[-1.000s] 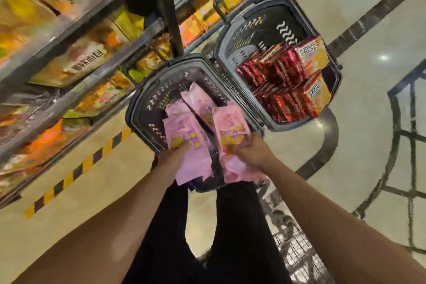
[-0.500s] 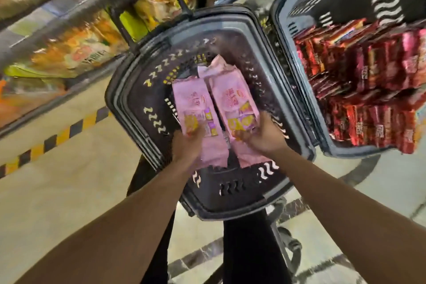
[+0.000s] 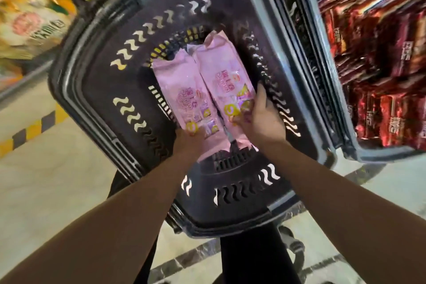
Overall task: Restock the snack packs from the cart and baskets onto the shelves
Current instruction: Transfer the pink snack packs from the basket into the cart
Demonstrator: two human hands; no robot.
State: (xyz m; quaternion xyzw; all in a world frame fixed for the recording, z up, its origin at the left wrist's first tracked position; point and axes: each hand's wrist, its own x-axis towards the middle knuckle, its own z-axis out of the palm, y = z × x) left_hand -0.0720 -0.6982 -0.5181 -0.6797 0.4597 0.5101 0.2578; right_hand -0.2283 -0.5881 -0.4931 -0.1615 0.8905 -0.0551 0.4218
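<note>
- Pale polished floor [image 3: 41, 182] with a yellow-and-black hazard stripe [image 3: 27, 129] runs under everything; dark trouser legs show nearest, below the arms.
- Both forearms reach forward and down into the near basket [image 3: 96, 108], a dark plastic one with wavy slots, which sits tilted toward the person so its contents face up for easy picking.
- Left hand [image 3: 189, 140] lies over the lower end of the left pink pack [image 3: 182, 90]; its grip appears curled onto the wrapper, though blur hides the fingers.
- Right hand [image 3: 260, 117] clasps the lower end of the right pink pack [image 3: 221, 74], thumb along the pack's outer edge. Taking one pack per hand looks like a way to lift two at once.
- Both packs lie side by side, touching, on the basket bottom, not yet lifted.
- Beyond, to the right, a second basket [image 3: 311, 76] holds stacked red packs [image 3: 378, 76].
- Farthest left, blurred shelves [image 3: 30, 30] of yellow and orange bags wait for stock.
</note>
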